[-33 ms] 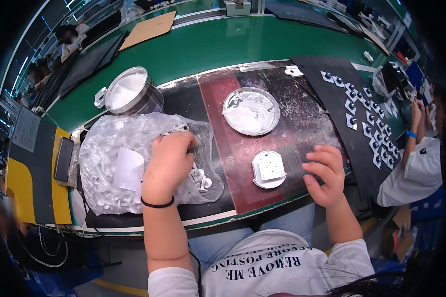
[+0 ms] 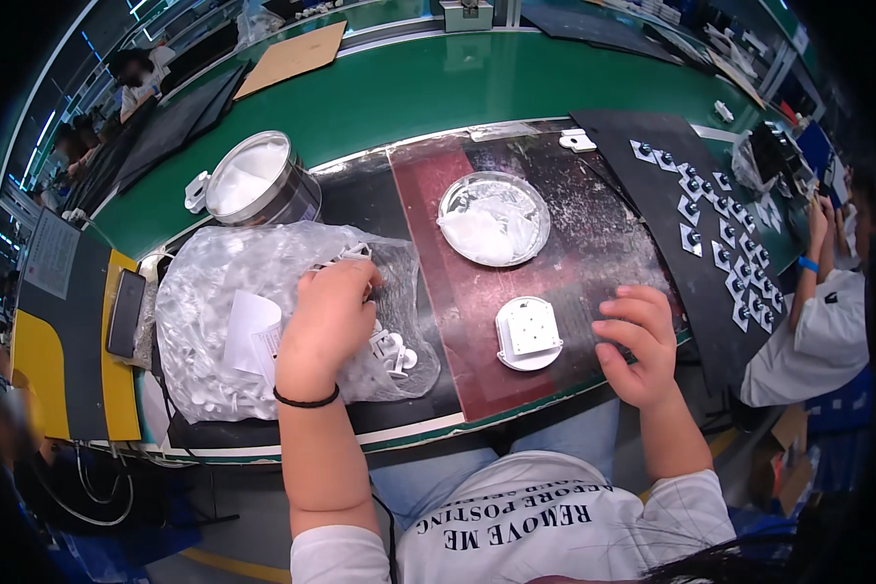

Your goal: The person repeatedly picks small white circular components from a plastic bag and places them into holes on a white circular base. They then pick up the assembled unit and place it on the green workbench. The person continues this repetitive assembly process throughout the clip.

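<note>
My left hand (image 2: 326, 316) reaches over the open side of a big clear plastic bag (image 2: 200, 282). Its fingers curl down among small white plastic parts (image 2: 395, 355), and their tips are hidden, so what they grip does not show. A round white plastic piece with a squarish raised plate (image 2: 529, 331) lies on the dark red mat (image 2: 487, 389). To the right of that piece, my right hand (image 2: 640, 346) hovers near the table edge, fingers spread and nothing in them. Beyond the piece is a shallow round dish (image 2: 543, 238) with a white substance in it.
A metal tin (image 2: 297, 200) with white contents stands behind the bag. At right, a black board (image 2: 628, 141) carries several white plates with black centres (image 2: 727, 231). A phone (image 2: 125, 313) leans by a yellow-grey panel (image 2: 63, 331) at left. Another person's hand (image 2: 820, 219) is at far right.
My left hand and wrist have shifted very slightly to the left over the bag. My right hand and the white round piece have not visibly moved.
</note>
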A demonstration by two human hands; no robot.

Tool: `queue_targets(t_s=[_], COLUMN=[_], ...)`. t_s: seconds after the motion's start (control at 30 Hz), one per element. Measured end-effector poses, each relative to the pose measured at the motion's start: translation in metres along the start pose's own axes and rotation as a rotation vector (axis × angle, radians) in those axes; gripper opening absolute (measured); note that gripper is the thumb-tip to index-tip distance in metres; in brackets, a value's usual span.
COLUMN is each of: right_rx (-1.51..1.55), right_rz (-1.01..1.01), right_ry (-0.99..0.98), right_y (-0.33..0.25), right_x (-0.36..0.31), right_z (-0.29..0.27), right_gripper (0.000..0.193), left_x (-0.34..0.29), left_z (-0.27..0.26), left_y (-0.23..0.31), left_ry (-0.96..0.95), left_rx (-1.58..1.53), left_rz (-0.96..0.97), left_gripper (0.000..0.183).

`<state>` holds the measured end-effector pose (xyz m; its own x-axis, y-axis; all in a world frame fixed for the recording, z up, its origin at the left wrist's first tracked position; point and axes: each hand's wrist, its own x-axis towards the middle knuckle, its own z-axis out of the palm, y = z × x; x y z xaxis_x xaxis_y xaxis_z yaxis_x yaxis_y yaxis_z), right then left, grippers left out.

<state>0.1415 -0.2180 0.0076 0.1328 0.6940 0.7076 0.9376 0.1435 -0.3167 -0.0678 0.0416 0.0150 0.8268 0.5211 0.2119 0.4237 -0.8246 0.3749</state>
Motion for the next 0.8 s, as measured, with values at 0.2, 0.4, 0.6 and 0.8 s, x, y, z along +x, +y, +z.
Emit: queue_targets(t_s=[0.2,0.4,0.6,0.8], right_rx=[0.031,0.128,0.373,0.506], right_rz=[0.003,-0.028,0.061,0.014], right_ry=[0.000,-0.001,-0.099,-0.140], right_y=[-0.001,-0.005,-0.028,-0.027], right_x=[0.004,0.019,0.067,0.082], right_z=[0.004,0.011,0.038,0.048], right_gripper=[0.021,0.020,0.019,0.017], left_x=[0.005,0.012,0.008,0.008], left_z=[-0.002,-0.013,0.009,0.019], left_y=[-0.005,0.013,0.040,0.058], left_ry=[0.033,0.137,0.002,-0.062], left_rx=[-0.144,-0.525,-1.592,-1.726], left_rz=[-0.084,-0.010,0.181,0.252], left_gripper=[0.020,0.016,0.016,0.016])
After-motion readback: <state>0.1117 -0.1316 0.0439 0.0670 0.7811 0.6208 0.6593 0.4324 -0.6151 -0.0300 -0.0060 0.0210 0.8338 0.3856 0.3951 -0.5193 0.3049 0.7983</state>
